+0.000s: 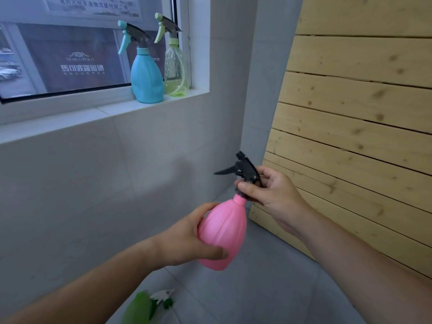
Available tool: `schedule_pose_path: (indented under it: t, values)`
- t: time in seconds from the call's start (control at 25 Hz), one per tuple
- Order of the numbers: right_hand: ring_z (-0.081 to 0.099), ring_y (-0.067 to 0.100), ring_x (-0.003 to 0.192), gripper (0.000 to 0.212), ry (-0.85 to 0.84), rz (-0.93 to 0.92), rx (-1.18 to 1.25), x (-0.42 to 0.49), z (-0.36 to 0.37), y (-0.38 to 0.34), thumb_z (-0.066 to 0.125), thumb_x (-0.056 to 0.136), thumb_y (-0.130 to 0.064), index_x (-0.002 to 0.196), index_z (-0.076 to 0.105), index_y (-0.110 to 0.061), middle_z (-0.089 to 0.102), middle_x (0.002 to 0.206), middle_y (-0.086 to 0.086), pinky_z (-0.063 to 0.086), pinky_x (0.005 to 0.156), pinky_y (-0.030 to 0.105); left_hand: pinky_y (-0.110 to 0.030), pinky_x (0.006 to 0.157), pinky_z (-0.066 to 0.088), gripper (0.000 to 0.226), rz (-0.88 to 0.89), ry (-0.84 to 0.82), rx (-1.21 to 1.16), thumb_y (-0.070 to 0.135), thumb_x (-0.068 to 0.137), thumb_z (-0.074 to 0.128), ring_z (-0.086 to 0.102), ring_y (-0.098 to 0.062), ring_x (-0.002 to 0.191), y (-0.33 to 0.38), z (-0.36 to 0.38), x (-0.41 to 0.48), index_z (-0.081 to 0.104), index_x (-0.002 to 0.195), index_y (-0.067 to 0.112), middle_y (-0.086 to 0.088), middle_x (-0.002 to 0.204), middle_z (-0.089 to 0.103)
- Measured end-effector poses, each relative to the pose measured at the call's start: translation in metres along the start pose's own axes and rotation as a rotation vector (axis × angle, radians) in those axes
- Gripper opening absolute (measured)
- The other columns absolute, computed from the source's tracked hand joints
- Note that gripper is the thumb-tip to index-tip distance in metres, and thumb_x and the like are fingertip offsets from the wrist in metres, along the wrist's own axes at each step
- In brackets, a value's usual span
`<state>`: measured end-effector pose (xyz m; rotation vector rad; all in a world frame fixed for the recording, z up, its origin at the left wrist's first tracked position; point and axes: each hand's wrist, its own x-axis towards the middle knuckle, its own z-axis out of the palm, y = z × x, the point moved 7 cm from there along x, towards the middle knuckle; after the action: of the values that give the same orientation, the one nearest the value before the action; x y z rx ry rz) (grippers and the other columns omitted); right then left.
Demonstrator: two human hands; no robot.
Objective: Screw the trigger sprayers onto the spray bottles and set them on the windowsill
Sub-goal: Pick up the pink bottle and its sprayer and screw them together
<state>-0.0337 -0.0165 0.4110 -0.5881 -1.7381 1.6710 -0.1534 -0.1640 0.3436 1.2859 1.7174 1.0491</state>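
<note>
A person's left hand (187, 239) wraps around a tilted pink bottle (222, 232); the right hand (271, 190) pinches the black sprayer (243, 170) at its neck. On the windowsill (112, 108) stand a blue bottle (146, 78) and, just beside it, a clear green bottle (175, 69).

window glass (70, 54) | wooden slat panel (362, 113) | grey floor tiles (268, 288)

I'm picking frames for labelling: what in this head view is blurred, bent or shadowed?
Head view: the wooden slat panel bows from wide-angle distortion; the green bottle on the floor is blurred at the bottom edge; soft daylight comes from the window, casting a faint shadow on the tiled wall; the pink bottle and both hands stay sharp.
</note>
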Motion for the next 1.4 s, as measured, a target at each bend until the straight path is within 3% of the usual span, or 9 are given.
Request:
schedule_pose_path:
  t: [0.16, 0.36, 0.52, 0.6, 0.84, 1.0, 1.16, 1.28, 1.4]
  values:
    - [0.072, 0.023, 0.089, 0.023, -0.094, 0.027, -0.026, -0.004, 0.003, 0.002, 0.07, 0.084, -0.003, 0.105, 0.065, -0.009, 0.074, 0.104, 0.019, 0.058, 0.078, 0.031, -0.04, 0.094, 0.061, 0.086, -0.009, -0.025, -0.109, 0.03, 0.063, 0.091, 0.069, -0.015, 0.114, 0.003, 0.002, 0.001, 0.051, 0.137, 0.046, 0.006, 0.129, 0.067]
    - [0.067, 0.019, 0.083, 0.022, -0.095, 0.11, 0.211, -0.003, 0.002, 0.005, 0.059, 0.09, -0.002, 0.112, 0.058, -0.002, 0.071, 0.1, 0.012, 0.055, 0.074, 0.028, -0.032, 0.076, 0.061, 0.077, -0.084, 0.0, -0.376, 0.031, 0.058, 0.089, 0.074, -0.018, 0.105, 0.005, 0.002, -0.003, 0.062, 0.13, 0.036, 0.001, 0.123, 0.072]
    - [0.067, 0.017, 0.082, 0.04, -0.134, 0.107, 0.349, -0.002, 0.007, 0.001, 0.064, 0.081, -0.014, 0.118, 0.057, 0.001, 0.073, 0.096, 0.008, 0.055, 0.071, 0.027, -0.037, 0.075, 0.062, 0.074, -0.127, -0.018, -0.555, 0.029, 0.06, 0.087, 0.076, -0.025, 0.104, 0.009, 0.015, -0.005, 0.065, 0.131, 0.033, -0.004, 0.124, 0.074]
    - [0.068, 0.017, 0.084, 0.04, -0.155, 0.116, 0.38, -0.003, 0.009, -0.002, 0.063, 0.081, -0.015, 0.117, 0.058, 0.0, 0.074, 0.098, 0.008, 0.056, 0.072, 0.028, -0.041, 0.076, 0.062, 0.072, -0.138, -0.049, -0.636, 0.03, 0.062, 0.086, 0.075, -0.028, 0.102, 0.011, 0.019, -0.006, 0.066, 0.131, 0.031, -0.01, 0.126, 0.072]
    - [0.069, 0.022, 0.091, 0.028, -0.241, 0.129, 0.519, -0.004, 0.011, -0.01, 0.061, 0.084, -0.014, 0.111, 0.062, -0.005, 0.074, 0.103, 0.011, 0.056, 0.08, 0.032, -0.05, 0.076, 0.063, 0.08, -0.162, -0.239, -0.963, 0.038, 0.047, 0.099, 0.077, -0.035, 0.092, 0.017, 0.035, -0.012, 0.074, 0.119, 0.016, -0.02, 0.108, 0.077]
    - [0.069, 0.018, 0.082, 0.031, -0.084, 0.096, 0.313, 0.0, 0.003, -0.005, 0.063, 0.087, -0.013, 0.114, 0.06, 0.003, 0.074, 0.096, 0.012, 0.056, 0.072, 0.028, -0.039, 0.075, 0.062, 0.069, -0.103, -0.029, -0.668, 0.032, 0.058, 0.092, 0.077, -0.026, 0.1, 0.018, 0.023, -0.004, 0.07, 0.124, 0.03, -0.007, 0.119, 0.076]
    - [0.07, 0.018, 0.084, 0.023, 0.053, 0.114, 0.192, 0.0, -0.002, 0.005, 0.067, 0.088, -0.017, 0.106, 0.064, -0.002, 0.075, 0.093, 0.011, 0.056, 0.07, 0.028, -0.027, 0.078, 0.061, 0.09, -0.059, 0.096, -0.372, 0.036, 0.051, 0.096, 0.073, -0.016, 0.107, 0.022, 0.017, -0.001, 0.06, 0.133, 0.034, 0.002, 0.122, 0.073]
    - [0.07, 0.021, 0.084, 0.024, -0.004, 0.19, 0.214, -0.001, 0.001, 0.011, 0.068, 0.087, -0.014, 0.109, 0.063, -0.006, 0.075, 0.099, 0.017, 0.056, 0.072, 0.032, -0.023, 0.076, 0.06, 0.09, -0.067, 0.065, -0.35, 0.043, 0.052, 0.094, 0.074, -0.012, 0.102, 0.021, 0.022, -0.001, 0.058, 0.134, 0.031, 0.001, 0.12, 0.074]
    - [0.069, 0.023, 0.083, 0.024, -0.009, 0.221, 0.217, -0.001, 0.001, 0.013, 0.071, 0.084, -0.013, 0.106, 0.064, -0.005, 0.074, 0.097, 0.016, 0.055, 0.071, 0.032, -0.025, 0.073, 0.062, 0.07, -0.111, 0.076, -0.413, 0.054, 0.064, 0.082, 0.076, -0.01, 0.097, 0.018, 0.027, -0.001, 0.057, 0.126, 0.034, 0.003, 0.12, 0.072]
